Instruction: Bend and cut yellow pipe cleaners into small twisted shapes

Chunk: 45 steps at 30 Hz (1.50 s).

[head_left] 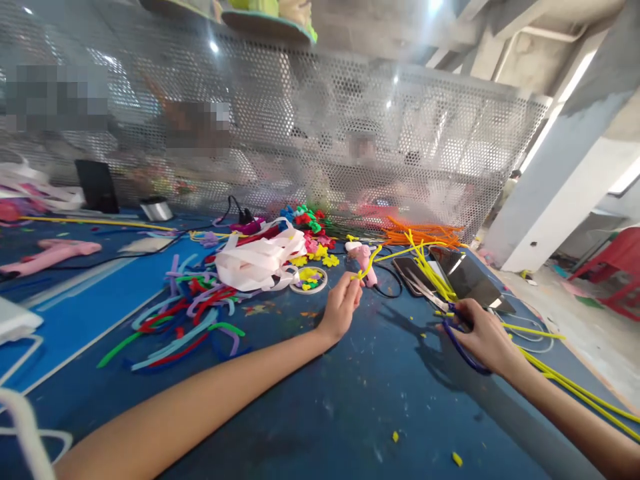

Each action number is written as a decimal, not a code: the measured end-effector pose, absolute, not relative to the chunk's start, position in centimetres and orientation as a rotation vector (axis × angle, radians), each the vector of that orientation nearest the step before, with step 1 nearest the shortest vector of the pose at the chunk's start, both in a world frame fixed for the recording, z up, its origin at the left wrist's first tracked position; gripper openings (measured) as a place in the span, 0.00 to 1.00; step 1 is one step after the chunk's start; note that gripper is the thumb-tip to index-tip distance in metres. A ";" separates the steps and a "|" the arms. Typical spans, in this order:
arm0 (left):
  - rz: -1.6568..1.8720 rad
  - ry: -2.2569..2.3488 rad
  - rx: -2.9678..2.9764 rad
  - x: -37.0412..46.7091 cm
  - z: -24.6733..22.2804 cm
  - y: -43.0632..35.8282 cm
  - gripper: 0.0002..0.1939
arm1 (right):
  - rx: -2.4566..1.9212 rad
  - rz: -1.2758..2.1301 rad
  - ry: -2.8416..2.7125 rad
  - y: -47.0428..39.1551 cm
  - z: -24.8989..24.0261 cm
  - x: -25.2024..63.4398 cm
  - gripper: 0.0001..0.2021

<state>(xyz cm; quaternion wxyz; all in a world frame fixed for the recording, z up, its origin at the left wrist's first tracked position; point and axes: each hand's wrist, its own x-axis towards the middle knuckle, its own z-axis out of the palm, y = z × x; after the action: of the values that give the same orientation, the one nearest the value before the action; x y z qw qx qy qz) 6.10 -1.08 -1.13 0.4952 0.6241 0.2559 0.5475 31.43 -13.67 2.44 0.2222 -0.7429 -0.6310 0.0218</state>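
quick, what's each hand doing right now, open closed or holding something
Left hand: closed, fingertips pinching a bent yellow pipe cleaner.
Right hand: closed on the handles of the scissors.

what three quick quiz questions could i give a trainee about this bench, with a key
1. Which tool is in the right hand?
2. True or false: the left hand holds nothing.
3. Where do the orange stems lie? a) beyond both hands b) under the left hand c) nearer the camera than both hands

Key:
1. Scissors.
2. False; it holds a yellow stem.
3. a
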 end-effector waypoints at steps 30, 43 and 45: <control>1.064 0.622 1.612 6.4 -0.8 -3.5 0.17 | -1.852 0.249 -2.070 -11.4 2.8 24.4 0.23; 1.105 1.354 2.316 -3.7 1.3 9.4 0.12 | -1.994 0.143 -2.281 -14.2 2.9 29.8 0.19; 1.059 1.396 2.388 -4.0 0.9 9.7 0.04 | -1.920 0.296 -2.394 -14.1 3.6 30.2 0.20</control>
<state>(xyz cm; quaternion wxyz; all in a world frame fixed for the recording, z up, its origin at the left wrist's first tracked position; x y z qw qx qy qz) -4.03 9.66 0.87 0.0900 0.8030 0.4694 0.3561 30.24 -14.07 3.63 0.0293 -0.6225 -0.7762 0.0958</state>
